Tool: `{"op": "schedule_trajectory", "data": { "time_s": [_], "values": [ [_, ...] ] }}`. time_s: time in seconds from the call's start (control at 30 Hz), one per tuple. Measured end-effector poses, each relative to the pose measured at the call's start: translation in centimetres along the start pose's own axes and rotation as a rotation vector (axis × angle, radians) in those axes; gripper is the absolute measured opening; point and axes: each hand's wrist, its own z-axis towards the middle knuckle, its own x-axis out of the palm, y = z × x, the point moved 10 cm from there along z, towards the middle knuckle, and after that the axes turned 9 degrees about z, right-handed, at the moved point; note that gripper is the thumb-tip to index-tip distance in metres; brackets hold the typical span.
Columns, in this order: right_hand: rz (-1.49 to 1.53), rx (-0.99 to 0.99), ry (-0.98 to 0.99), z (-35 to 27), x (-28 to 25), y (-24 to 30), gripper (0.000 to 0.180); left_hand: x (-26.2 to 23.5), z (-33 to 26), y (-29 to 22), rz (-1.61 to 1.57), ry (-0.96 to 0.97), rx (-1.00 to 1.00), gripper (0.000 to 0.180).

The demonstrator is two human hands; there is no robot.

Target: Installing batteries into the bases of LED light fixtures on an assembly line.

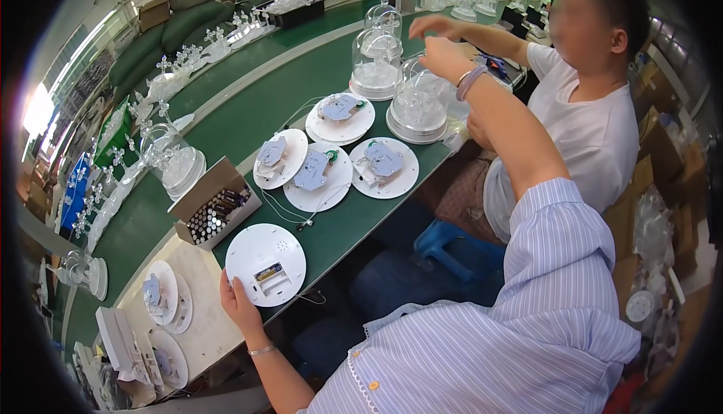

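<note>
A round white disc (256, 252) with an opened battery compartment (271, 280) lies at the near edge of the green bench (354, 226), a battery visible inside. The left hand (241, 305) grasps its lower left rim. Just beyond stands an open carton (211, 184) packed with upright batteries (207, 226). To the right, four more white discs (320, 179) sit close together, bluish-grey housings facing up, thin wires trailing. Farther along, clear domes (418, 105) stand on the bench. The right hand (446, 59) is stretched out above them; whether it grips anything I cannot tell. A co-worker's hand (437, 28) is near it.
</note>
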Motion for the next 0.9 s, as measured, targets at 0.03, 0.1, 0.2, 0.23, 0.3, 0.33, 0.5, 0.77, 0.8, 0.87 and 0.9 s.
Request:
{"op": "schedule_trajectory", "data": {
  "time_s": [0.03, 0.1, 0.2, 0.23, 0.3, 0.33, 0.5, 0.77, 0.8, 0.87, 0.9],
  "values": [
    [-0.003, 0.004, -0.001, 0.4, 0.1, -0.5, 0.026, 0.1, 0.0, -0.1, 0.011, -0.001, 0.009, 0.033],
    [0.433, -0.274, 0.078, 1.1, 0.4, 1.7, 0.031, 0.4, 0.2, -0.2, 0.018, 0.001, 0.014, 0.033],
    [0.942, 0.102, 0.348, -4.8, 2.1, 11.7, 0.03, -0.5, -0.1, 0.6, 0.029, -0.008, -0.01, 0.033],
    [1.207, 0.251, 0.599, -7.5, 4.1, 14.5, 0.03, -0.8, -0.2, 0.5, 0.055, -0.021, 0.012, 0.033],
    [1.553, 0.342, 0.945, -12.5, 5.6, 20.4, 0.032, -0.9, -0.1, -0.1, 0.145, -0.026, 0.048, 0.033],
    [1.68, 0.353, 1.079, -14.4, 6.4, 22.6, 0.033, -1.0, -0.3, -1.1, 0.271, -0.05, 0.067, 0.032],
    [1.976, 0.196, 1.398, -20.2, 8.0, 29.4, 0.038, -0.1, 0.5, -0.5, 0.076, -0.036, 0.027, 0.031],
    [1.955, 0.078, 1.392, -24.5, 9.9, 32.3, 0.032, -0.1, -0.1, -0.6, -0.016, -0.043, 0.007, 0.03],
    [1.913, 0.038, 1.352, -24.6, 9.9, 32.4, 0.033, -0.2, 0.0, -0.3, -0.023, -0.049, 0.0, 0.03],
    [1.875, 0.021, 1.37, -25.0, 10.3, 32.8, 0.034, -0.2, 0.1, -0.7, -0.021, -0.064, 0.06, 0.03],
    [1.886, 0.016, 1.401, -25.3, 10.6, 33.0, 0.033, -0.2, 0.0, -0.5, -0.028, -0.067, 0.051, 0.03]
  ]
}}
